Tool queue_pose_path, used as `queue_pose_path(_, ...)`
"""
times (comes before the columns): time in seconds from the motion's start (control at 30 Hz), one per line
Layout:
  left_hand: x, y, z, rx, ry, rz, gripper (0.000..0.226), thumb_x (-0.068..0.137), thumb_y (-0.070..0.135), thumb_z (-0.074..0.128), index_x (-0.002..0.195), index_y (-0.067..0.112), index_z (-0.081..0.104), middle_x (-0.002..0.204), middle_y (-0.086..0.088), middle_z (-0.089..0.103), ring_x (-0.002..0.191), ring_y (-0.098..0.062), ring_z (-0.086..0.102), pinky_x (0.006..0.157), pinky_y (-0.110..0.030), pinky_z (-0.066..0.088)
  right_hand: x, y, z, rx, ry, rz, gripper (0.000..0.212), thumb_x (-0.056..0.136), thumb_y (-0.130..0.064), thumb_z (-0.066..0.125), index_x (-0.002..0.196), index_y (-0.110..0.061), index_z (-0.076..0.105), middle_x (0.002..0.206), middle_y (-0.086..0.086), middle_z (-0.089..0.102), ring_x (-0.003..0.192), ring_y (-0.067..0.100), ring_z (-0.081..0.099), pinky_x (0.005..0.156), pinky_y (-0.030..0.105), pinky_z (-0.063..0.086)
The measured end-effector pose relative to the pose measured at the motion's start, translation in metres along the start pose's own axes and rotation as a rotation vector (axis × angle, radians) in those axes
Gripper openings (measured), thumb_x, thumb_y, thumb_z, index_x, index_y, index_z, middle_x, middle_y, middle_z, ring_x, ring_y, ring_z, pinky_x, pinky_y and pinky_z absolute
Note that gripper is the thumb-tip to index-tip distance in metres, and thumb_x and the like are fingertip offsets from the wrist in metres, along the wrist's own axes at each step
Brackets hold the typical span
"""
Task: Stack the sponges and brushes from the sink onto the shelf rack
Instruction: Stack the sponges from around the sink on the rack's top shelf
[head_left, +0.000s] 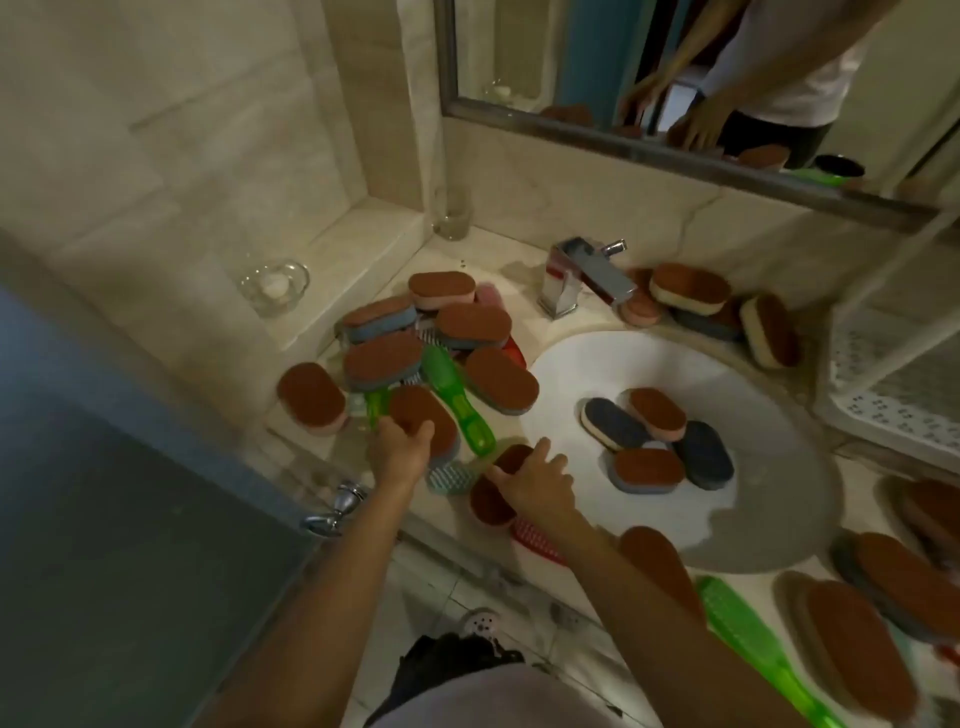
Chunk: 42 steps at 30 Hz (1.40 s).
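Mid pick-up, my left hand (401, 451) pinched a brown-topped sponge (425, 418) on the counter (511, 270), my right hand (536, 484) lay spread over a second sponge (491, 501) beside the sink (597, 364), and I judged both next needed lifting across to the shelf rack (883, 410).

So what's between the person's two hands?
A green brush handle and a pale bristle brush lie between left hand and right hand, in the head view.

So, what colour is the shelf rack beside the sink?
The shelf rack is white, with small punched holes; the head view shows it.
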<state>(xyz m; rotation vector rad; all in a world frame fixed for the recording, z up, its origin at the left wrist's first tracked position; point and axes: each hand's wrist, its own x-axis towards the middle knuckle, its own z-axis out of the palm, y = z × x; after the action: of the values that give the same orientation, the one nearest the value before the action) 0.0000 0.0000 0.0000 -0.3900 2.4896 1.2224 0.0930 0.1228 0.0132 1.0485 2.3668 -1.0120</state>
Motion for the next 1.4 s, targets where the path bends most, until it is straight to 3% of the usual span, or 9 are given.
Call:
queue_pose_path(0.23, 0.023, 0.004, 0.009, 0.045, -0.002, -0.106, 0.063, 0.076, 0.031, 0.074, 0.120, -0.010, 0.056, 0.122, -0.026, 0.060, 0.109, -0.039, 0.060, 0.091, -0.045, 0.051, 0.006, -0.009, 0.005, 0.059, 0.045, 0.100, 0.107, 0.070, -0.040, 0.077, 0.145, -0.012, 0.007, 0.142, 0.017, 0.025, 0.130, 0.036, 0.033, 0.106, 0.046, 0.036)
queue_pose_path(0.4, 0.021, 0.010, 0.011, -0.059, -0.045, -0.204, 0.054, 0.076, 0.017, 0.075, 0.118, -0.012, 0.057, 0.123, -0.026, 0.060, 0.110, -0.039, 0.060, 0.089, -0.042, 0.048, 0.009, -0.015, 0.008, 0.353, 0.167, 0.029, 0.080, 0.076, -0.010, 0.073, 0.138, -0.008, 0.022, 0.136, 0.015, 0.028, 0.121, 0.033, 0.045, 0.098, 0.037, 0.046)
queue_pose_path(0.57, 0.027, 0.015, 0.011, -0.289, -0.142, -0.278, 0.055, 0.078, 0.010, 0.073, 0.124, -0.011, 0.051, 0.136, -0.023, 0.051, 0.122, -0.036, 0.053, 0.103, -0.044, 0.042, 0.016, -0.016, 0.002, 0.397, 0.186, 0.017, 0.031, 0.081, -0.012, 0.066, 0.097, -0.009, 0.040, 0.108, 0.007, 0.033, 0.089, 0.017, 0.043, 0.083, 0.023, 0.046)
queue_pose_path(0.7, 0.023, 0.019, 0.009, -0.336, -0.154, -0.282, 0.033, 0.080, 0.006, 0.070, 0.107, -0.010, 0.061, 0.123, -0.021, 0.061, 0.118, -0.035, 0.056, 0.094, -0.038, 0.045, 0.018, -0.016, -0.003, 0.369, 0.189, -0.012, 0.028, 0.082, -0.017, 0.065, 0.102, -0.007, 0.048, 0.108, 0.014, 0.056, 0.084, 0.020, 0.050, 0.069, 0.024, 0.043)
queue_pose_path(0.8, 0.009, 0.028, -0.003, -0.332, -0.076, -0.160, 0.015, 0.079, 0.000, 0.069, 0.069, -0.002, 0.058, 0.089, -0.013, 0.065, 0.097, -0.034, 0.063, 0.077, -0.030, 0.043, 0.013, -0.020, -0.016, 0.381, 0.211, -0.033, 0.037, 0.084, -0.019, 0.062, 0.116, -0.007, 0.048, 0.110, 0.012, 0.061, 0.097, 0.025, 0.059, 0.080, 0.028, 0.045)
queue_pose_path(0.97, -0.011, 0.073, -0.019, -0.358, 0.042, 0.144, 0.045, 0.075, 0.003, 0.071, 0.111, 0.004, 0.045, 0.102, -0.008, 0.051, 0.092, -0.023, 0.054, 0.077, -0.030, 0.046, 0.004, -0.030, -0.064, 0.521, 0.384, -0.150, 0.052, 0.082, -0.013, 0.064, 0.125, -0.012, 0.035, 0.098, 0.002, 0.053, 0.097, 0.025, 0.060, 0.088, 0.038, 0.052)
queue_pose_path(1.07, -0.028, 0.120, -0.023, -0.387, -0.021, 0.299, 0.043, 0.077, 0.008, 0.071, 0.111, 0.008, 0.044, 0.102, -0.003, 0.052, 0.090, -0.016, 0.053, 0.078, -0.027, 0.045, -0.005, -0.036, -0.108, 0.637, 0.500, -0.197, 0.049, 0.083, -0.013, 0.065, 0.120, -0.014, 0.033, 0.083, -0.010, 0.044, 0.084, 0.013, 0.053, 0.078, 0.033, 0.054)
queue_pose_path(1.23, -0.050, 0.196, -0.002, -0.440, -0.258, 0.464, 0.040, 0.078, 0.015, 0.072, 0.106, 0.015, 0.044, 0.101, -0.003, 0.057, 0.082, -0.014, 0.057, 0.067, -0.022, 0.046, -0.022, -0.027, -0.189, 0.692, 0.753, -0.298, 0.038, 0.081, -0.015, 0.068, 0.103, -0.019, 0.038, 0.094, -0.006, 0.050, 0.083, 0.009, 0.051, 0.073, 0.021, 0.042)
queue_pose_path(1.4, -0.093, 0.268, 0.040, -0.430, -0.425, 0.600, 0.040, 0.080, 0.023, 0.071, 0.109, 0.021, 0.044, 0.110, -0.004, 0.056, 0.097, -0.020, 0.058, 0.070, -0.029, 0.051, -0.046, 0.003, -0.270, 0.689, 0.953, -0.314, 0.030, 0.082, -0.017, 0.067, 0.102, -0.020, 0.045, 0.093, -0.009, 0.053, 0.083, 0.007, 0.054, 0.077, 0.026, 0.046)
